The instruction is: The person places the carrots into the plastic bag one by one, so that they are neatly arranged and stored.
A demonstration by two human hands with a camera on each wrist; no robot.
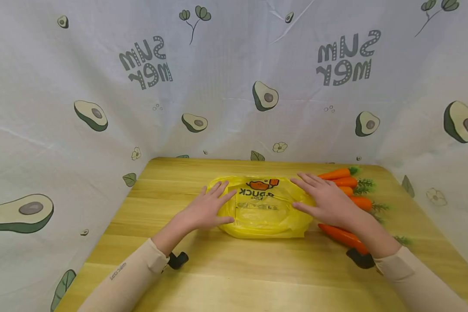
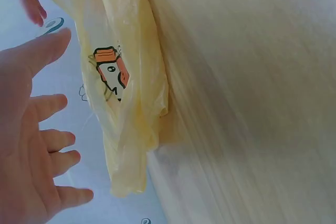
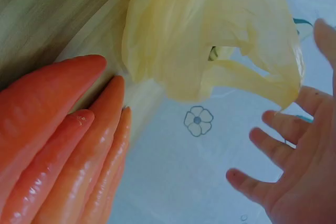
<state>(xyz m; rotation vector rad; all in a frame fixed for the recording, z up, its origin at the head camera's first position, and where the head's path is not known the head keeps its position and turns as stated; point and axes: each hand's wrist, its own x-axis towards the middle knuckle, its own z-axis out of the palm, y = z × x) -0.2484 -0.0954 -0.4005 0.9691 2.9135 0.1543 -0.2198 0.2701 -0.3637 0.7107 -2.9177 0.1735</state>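
White cloth [image 1: 113, 182], printed with avocados and leaves, hangs at the far left, and we see it run behind the wooden tabletop [image 1: 238, 275] too. Next comes a beige sleeve [image 1: 125, 273] with small lettering near its cuff, and a black fitting [image 1: 178, 260] shows by the wrist. From it reaches the person's left hand [image 1: 206, 208], fingers spread and relaxed, grasping nothing, at the left end of a yellow plastic bag [image 1: 265, 223]. We find that bag at the middle of the tabletop, between the two hands, its rim spread into a rounded outline around an orange figure and dark lettering. Over its right end we see the right hand [image 1: 329, 201], also released, fingers apart; a loop of the bag reaches its fingers, though we cannot tell whether they touch. Beyond lie several orange carrots [image 1: 341, 236], tips toward the bag, leafy green tops [image 1: 365, 186] to the right, some partly hidden by the right forearm.
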